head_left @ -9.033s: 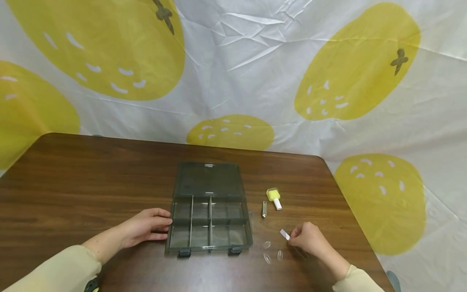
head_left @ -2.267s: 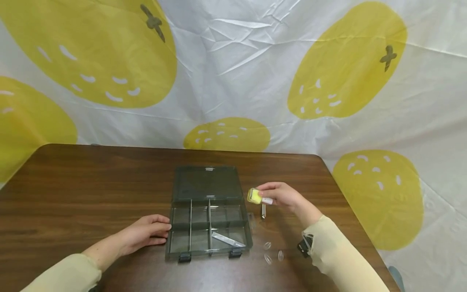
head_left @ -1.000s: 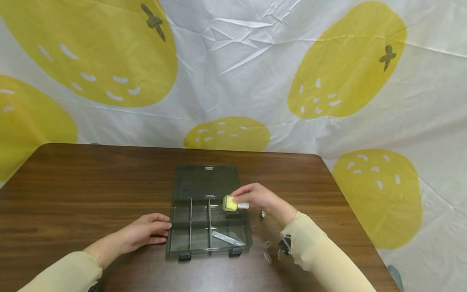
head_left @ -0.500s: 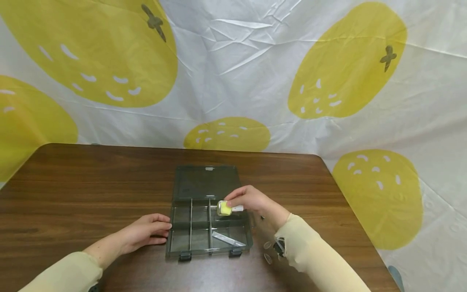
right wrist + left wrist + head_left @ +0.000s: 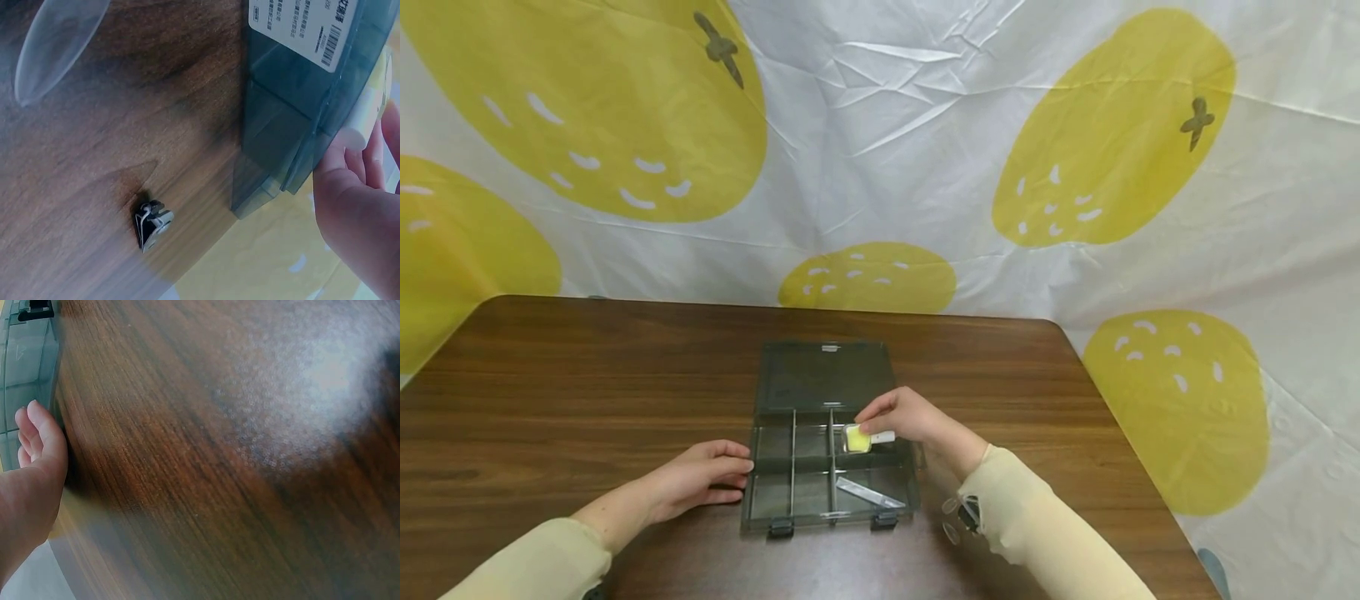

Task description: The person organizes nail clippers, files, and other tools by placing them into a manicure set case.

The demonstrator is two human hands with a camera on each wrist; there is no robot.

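Observation:
A grey see-through divided box (image 5: 812,492) lies on the table with its lid (image 5: 823,375) folded back. At its left wall, my left hand (image 5: 703,473) rests its relaxed fingertips against the side, as the left wrist view also shows. My right hand (image 5: 902,414) pinches a yellow nail polish bottle (image 5: 857,438) with a white cap (image 5: 883,437), lying sideways low over the back right compartment. In the front right compartment a narrow silvery-white strip (image 5: 868,492) lies at a slant. The right wrist view shows the white cap (image 5: 362,125) beside my fingers.
Right of the box stands a nail clipper (image 5: 152,224) on the table. Clear oval nail-shaped pieces (image 5: 951,533) lie near the right sleeve (image 5: 1037,517), which partly covers that spot. A lemon-print curtain (image 5: 865,167) hangs behind the table's far edge.
The right hand let go of the strip, now in the box, and took up the nail polish bottle. It has since carried the bottle left and lower over the compartment. The left hand stays put.

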